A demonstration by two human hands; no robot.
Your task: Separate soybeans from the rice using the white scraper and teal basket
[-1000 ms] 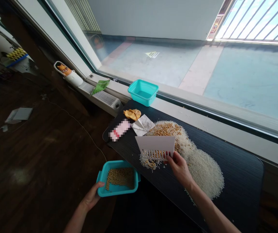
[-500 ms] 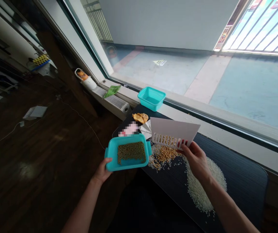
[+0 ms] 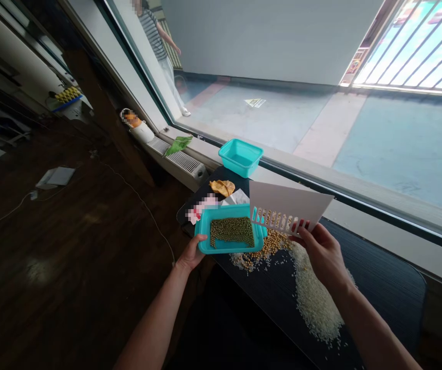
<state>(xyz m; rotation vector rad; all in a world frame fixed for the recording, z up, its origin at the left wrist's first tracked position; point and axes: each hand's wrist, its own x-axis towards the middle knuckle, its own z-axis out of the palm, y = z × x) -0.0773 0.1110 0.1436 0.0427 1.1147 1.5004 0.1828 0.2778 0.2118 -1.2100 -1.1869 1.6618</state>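
My left hand [image 3: 192, 253] grips the left end of a turquoise plastic tray [image 3: 204, 226] above the table's near edge. Green beans [image 3: 232, 230] that look like mung beans lie in it. My right hand [image 3: 323, 252] pinches the lower right corner of a white sheet [image 3: 290, 202] with a row of slots along its bottom edge. The sheet's left end overlaps the tray's right end in my view; whether they touch I cannot tell. Below them, yellow soybeans [image 3: 274, 243] are spread on the black table, partly hidden by tray and sheet. A heap of white rice [image 3: 315, 303] lies under my right forearm.
A second turquoise container [image 3: 241, 157] stands at the table's far end by the window. Near it are a crumpled yellow-orange piece [image 3: 222, 188] and white paper [image 3: 237, 197]. A green leaf-like piece [image 3: 178, 145] rests on the radiator [image 3: 180, 160]. Outside the glass walks a person [image 3: 159, 46].
The tray in my left hand has moved right, over part of the beans. My right hand has shifted slightly right with the slotted sheet. A person has appeared outside the window.
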